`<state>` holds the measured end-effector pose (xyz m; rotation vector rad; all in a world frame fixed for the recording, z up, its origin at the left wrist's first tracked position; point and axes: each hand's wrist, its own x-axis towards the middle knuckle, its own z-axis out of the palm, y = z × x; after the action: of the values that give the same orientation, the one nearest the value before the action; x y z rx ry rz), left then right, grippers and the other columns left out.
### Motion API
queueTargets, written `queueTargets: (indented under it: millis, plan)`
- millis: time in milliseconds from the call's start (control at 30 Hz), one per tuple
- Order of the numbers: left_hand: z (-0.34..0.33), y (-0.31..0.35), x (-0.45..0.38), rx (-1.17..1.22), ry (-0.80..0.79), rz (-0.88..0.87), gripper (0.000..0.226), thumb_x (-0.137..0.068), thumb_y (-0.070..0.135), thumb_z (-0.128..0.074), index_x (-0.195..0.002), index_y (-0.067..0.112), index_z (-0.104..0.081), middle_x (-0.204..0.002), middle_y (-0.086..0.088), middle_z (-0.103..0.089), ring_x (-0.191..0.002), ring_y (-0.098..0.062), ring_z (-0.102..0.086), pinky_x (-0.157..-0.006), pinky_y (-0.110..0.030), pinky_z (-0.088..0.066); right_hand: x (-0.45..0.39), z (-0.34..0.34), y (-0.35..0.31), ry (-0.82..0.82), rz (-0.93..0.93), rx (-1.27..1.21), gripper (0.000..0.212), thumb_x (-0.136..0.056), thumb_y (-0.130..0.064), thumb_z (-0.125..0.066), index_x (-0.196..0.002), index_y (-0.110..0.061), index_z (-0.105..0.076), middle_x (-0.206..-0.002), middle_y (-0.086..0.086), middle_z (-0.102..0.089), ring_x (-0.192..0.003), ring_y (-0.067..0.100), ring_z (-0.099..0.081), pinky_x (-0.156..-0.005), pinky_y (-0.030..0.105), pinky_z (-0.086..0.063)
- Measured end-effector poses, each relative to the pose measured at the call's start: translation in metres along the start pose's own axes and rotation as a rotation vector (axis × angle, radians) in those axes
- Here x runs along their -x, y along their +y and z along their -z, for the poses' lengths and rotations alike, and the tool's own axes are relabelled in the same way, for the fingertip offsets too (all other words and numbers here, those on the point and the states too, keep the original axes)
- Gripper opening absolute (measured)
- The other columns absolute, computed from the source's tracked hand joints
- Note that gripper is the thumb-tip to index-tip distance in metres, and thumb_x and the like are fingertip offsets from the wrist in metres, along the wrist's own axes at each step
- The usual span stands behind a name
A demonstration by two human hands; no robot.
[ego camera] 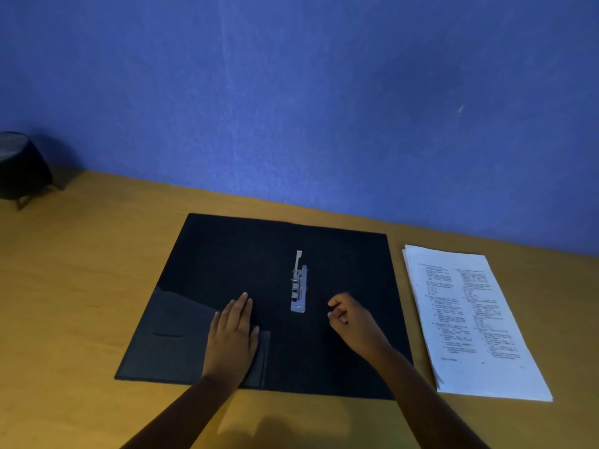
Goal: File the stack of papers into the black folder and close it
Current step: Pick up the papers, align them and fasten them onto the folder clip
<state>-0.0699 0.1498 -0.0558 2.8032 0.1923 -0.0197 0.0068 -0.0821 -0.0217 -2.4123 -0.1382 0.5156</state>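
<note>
The black folder lies open and flat on the wooden table, with a pocket on its left inner cover. A metal clip mechanism sits at its middle with its lever raised. My left hand rests flat, palm down, on the folder's left half over the pocket edge. My right hand hovers over the right half, just right of the clip, fingers curled into a loose fist with nothing in it. The stack of printed papers lies on the table to the right of the folder, untouched.
A blue wall stands close behind the wooden table. A dark round object on small legs sits at the far left by the wall. Bare tabletop lies left of the folder and in front of it.
</note>
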Motion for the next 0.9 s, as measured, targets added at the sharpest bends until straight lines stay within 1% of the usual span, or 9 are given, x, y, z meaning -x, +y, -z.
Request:
queueTargets:
  millis: [67, 367, 500, 567, 633, 667, 733, 800, 900]
  plan:
    - [-0.001, 0.024, 0.001, 0.068, 0.008, -0.055, 0.052, -0.093, 0.029, -0.045, -0.141, 0.014, -0.033, -0.151, -0.004, -0.031, -0.139, -0.019, -0.029, -0.115, -0.036, -0.019, 0.008, 0.014, 0.014, 0.054, -0.026, -0.023, 0.023, -0.09, -0.024, -0.056, -0.112, -0.027, -0.051, -0.097, -0.011, -0.059, -0.084, -0.002, -0.056, -0.069, 0.014, -0.043]
    - [-0.031, 0.18, 0.009, 0.418, -0.208, -0.285, 0.041, -0.094, 0.022, -0.041, -0.135, 0.017, -0.043, -0.139, 0.002, -0.041, -0.127, -0.011, -0.038, -0.106, -0.019, -0.029, 0.042, 0.086, 0.1, 0.341, -0.227, -0.112, 0.02, -0.09, -0.016, -0.055, -0.11, -0.012, -0.054, -0.104, 0.009, -0.062, -0.093, 0.024, -0.061, -0.073, 0.028, -0.043]
    - [-0.044, 0.241, 0.015, 0.599, -0.471, -0.038, 0.035, -0.095, 0.02, -0.043, -0.128, 0.009, -0.048, -0.133, -0.01, -0.046, -0.118, -0.02, -0.051, -0.095, -0.028, -0.043, 0.063, 0.118, 0.14, 0.454, -0.352, -0.013, 0.026, -0.087, -0.019, -0.059, -0.112, -0.011, -0.055, -0.113, 0.015, -0.06, -0.106, 0.032, -0.057, -0.088, 0.038, -0.046]
    - [-0.047, 0.266, 0.013, 0.635, -0.6, 0.082, 0.025, -0.095, 0.018, -0.041, -0.107, 0.0, -0.054, -0.109, -0.019, -0.054, -0.092, -0.026, -0.059, -0.079, -0.037, -0.047, 0.072, 0.133, 0.16, 0.486, -0.446, 0.042, 0.033, -0.087, -0.02, -0.059, -0.118, -0.009, -0.053, -0.12, 0.019, -0.057, -0.115, 0.035, -0.051, -0.096, 0.041, -0.043]
    - [-0.05, 0.285, 0.013, 0.685, -0.646, 0.155, 0.016, -0.095, 0.016, -0.039, -0.086, 0.008, -0.049, -0.079, -0.006, -0.05, -0.065, -0.013, -0.05, -0.06, -0.03, -0.041, 0.079, 0.147, 0.178, 0.493, -0.535, 0.06, 0.042, -0.087, -0.018, -0.058, -0.126, -0.006, -0.049, -0.129, 0.023, -0.05, -0.122, 0.038, -0.045, -0.102, 0.042, -0.038]
    - [-0.052, 0.293, 0.013, 0.717, -0.648, 0.186, 0.017, -0.095, 0.016, -0.038, -0.082, 0.01, -0.048, -0.075, -0.002, -0.047, -0.06, -0.009, -0.045, -0.055, -0.026, -0.035, 0.082, 0.153, 0.187, 0.49, -0.572, 0.056, 0.046, -0.088, -0.017, -0.056, -0.131, -0.003, -0.045, -0.133, 0.025, -0.046, -0.125, 0.039, -0.042, -0.104, 0.042, -0.037]
    - [-0.056, 0.305, 0.013, 0.75, -0.658, 0.241, 0.022, -0.094, 0.015, -0.038, -0.09, 0.003, -0.056, -0.083, -0.011, -0.056, -0.065, -0.016, -0.053, -0.054, -0.025, -0.034, 0.087, 0.161, 0.201, 0.462, -0.626, 0.062, 0.052, -0.09, -0.016, -0.054, -0.136, 0.0, -0.036, -0.139, 0.025, -0.041, -0.128, 0.039, -0.039, -0.106, 0.043, -0.036]
    - [-0.06, 0.314, 0.011, 0.769, -0.639, 0.342, 0.032, -0.093, 0.016, -0.039, -0.108, -0.006, -0.057, -0.105, -0.024, -0.06, -0.091, -0.033, -0.061, -0.064, -0.03, -0.041, 0.091, 0.164, 0.211, 0.42, -0.633, 0.075, 0.056, -0.091, -0.02, -0.055, -0.138, 0.001, -0.032, -0.139, 0.025, -0.041, -0.128, 0.04, -0.039, -0.106, 0.044, -0.037]
    - [-0.063, 0.326, 0.005, 0.855, -0.656, 0.508, 0.038, -0.093, 0.022, -0.041, -0.119, -0.001, -0.054, -0.117, -0.021, -0.06, -0.105, -0.034, -0.059, -0.082, -0.035, -0.05, 0.094, 0.16, 0.219, 0.369, -0.603, 0.133, 0.064, -0.088, -0.029, -0.061, -0.138, 0.0, -0.032, -0.139, 0.022, -0.04, -0.127, 0.038, -0.038, -0.104, 0.043, -0.038]
